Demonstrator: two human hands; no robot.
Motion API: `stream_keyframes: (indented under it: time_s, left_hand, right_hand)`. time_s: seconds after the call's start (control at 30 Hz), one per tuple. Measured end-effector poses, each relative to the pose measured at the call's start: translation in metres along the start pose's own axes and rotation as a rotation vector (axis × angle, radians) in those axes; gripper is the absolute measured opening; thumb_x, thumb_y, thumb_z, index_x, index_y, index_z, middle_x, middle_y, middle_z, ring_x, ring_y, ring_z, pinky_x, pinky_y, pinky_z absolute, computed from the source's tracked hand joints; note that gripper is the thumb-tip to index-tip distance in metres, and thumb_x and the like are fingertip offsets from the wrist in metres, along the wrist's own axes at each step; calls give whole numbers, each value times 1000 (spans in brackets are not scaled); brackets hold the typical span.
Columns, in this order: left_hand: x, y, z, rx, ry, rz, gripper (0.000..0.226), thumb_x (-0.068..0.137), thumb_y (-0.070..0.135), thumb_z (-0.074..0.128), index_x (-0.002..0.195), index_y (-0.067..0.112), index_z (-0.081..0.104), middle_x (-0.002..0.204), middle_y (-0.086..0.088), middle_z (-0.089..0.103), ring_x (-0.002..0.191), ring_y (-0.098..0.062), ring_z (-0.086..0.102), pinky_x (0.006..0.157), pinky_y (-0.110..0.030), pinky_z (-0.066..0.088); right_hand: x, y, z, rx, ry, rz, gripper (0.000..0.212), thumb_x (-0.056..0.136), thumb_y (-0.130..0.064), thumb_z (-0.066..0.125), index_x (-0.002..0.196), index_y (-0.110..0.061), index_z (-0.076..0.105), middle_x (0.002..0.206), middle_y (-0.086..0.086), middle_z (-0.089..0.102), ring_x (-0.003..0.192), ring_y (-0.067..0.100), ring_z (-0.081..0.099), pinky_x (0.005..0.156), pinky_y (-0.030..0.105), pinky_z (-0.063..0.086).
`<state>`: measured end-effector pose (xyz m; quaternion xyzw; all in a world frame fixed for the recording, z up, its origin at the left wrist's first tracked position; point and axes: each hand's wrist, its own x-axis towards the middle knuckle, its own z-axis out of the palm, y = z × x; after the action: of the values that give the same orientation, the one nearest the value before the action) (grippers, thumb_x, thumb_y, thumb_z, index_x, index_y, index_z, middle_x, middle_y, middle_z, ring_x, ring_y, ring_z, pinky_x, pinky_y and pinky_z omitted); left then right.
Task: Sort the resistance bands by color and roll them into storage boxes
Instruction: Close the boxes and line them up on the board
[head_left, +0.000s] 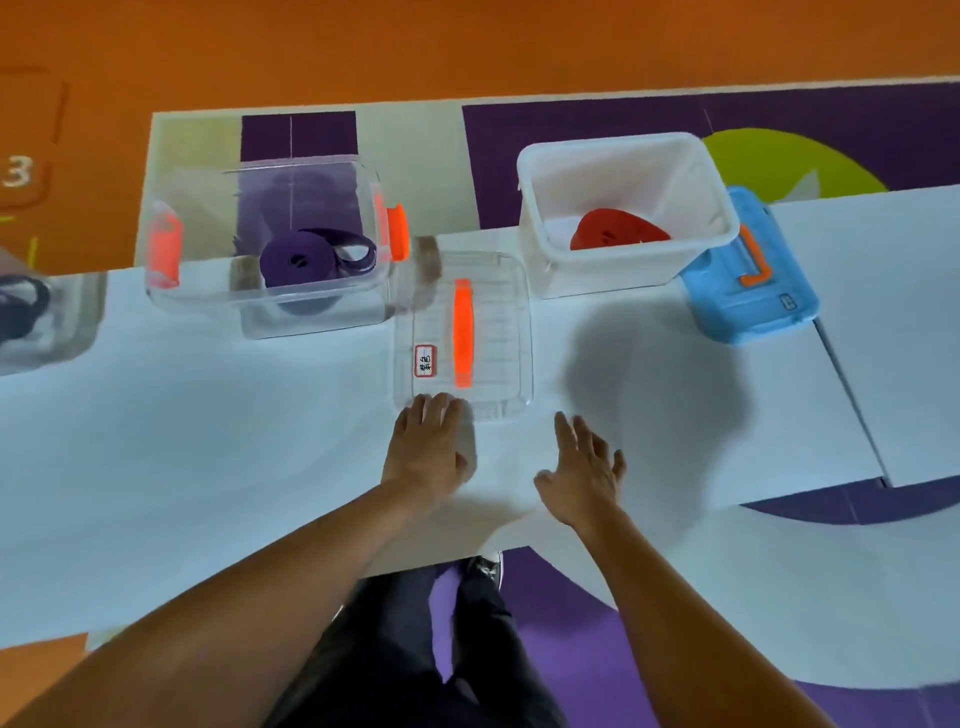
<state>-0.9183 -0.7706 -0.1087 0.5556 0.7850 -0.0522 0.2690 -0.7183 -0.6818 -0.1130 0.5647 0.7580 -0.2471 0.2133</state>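
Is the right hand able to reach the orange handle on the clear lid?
Probably yes. The right hand is open, just short of the clear lid, and only bare table lies between. The orange handle faces up; the left hand touches only the near corner.

A white table (156, 441) stands on purple matting (571, 649) beside a bright orange floor (467, 41).

a small red-bordered white label (426, 360) sits on the clear lid (498, 332), just left of its orange handle (463, 332), with two handwritten black characters that look like 紫色. far left of the clear lid, a pale "3" (18, 171) is marked on the orange floor (311, 47). to the right of the clear lid, a tiny sticker (788, 301) on the blue lid (727, 306) is too small to read.
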Motion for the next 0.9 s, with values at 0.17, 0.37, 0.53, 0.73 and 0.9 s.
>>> stream_keyframes:
  time_s: [0.17, 0.37, 0.53, 0.73, 0.9]
  left_hand:
    - [-56, -21, 35, -32, 118, -43, 67, 83, 34, 65, 145, 16, 49, 142, -5, 55, 137, -32, 48, 113, -44, 40]
    - [-98, -63, 41, 177, 189, -131, 45, 75, 30, 72, 115, 9, 70, 133, -14, 65, 114, -41, 62, 95, -49, 50]
    - [-116, -93, 31, 169, 201, -361, 31, 81, 27, 77, 111, 20, 76, 154, -18, 46, 129, -47, 53, 104, -57, 42]
    - [-139, -74, 47, -273, 151, -649, 70, 94, 32, 64, 156, 19, 34, 158, -19, 35, 135, -43, 44, 108, -51, 39]
    - [-148, -56, 59, -868, 151, -711, 74, 96, 30, 59, 160, 18, 24, 147, -12, 52, 128, -34, 57, 103, -39, 46]
  right_hand:
    - [4, 0, -7, 94, 75, 3, 70, 95, -23, 54, 159, -28, 24, 166, -3, 24, 150, 24, 26, 124, 48, 15]
    - [4, -10, -6, 148, 168, 2, 56, 93, -19, 53, 147, -21, 41, 157, 3, 34, 135, 29, 41, 109, 41, 31]
    - [10, -34, -12, 97, 210, -235, 61, 93, -21, 57, 150, -20, 38, 160, 5, 33, 146, 30, 32, 116, 44, 27]
    - [34, -85, -41, -10, 44, -443, 81, 96, -36, 58, 163, -19, 14, 169, 6, 17, 155, 27, 21, 124, 44, 21]
    - [45, -100, -28, 196, -152, -311, 83, 92, -41, 58, 161, -18, 20, 164, 7, 32, 150, 32, 31, 120, 49, 30]
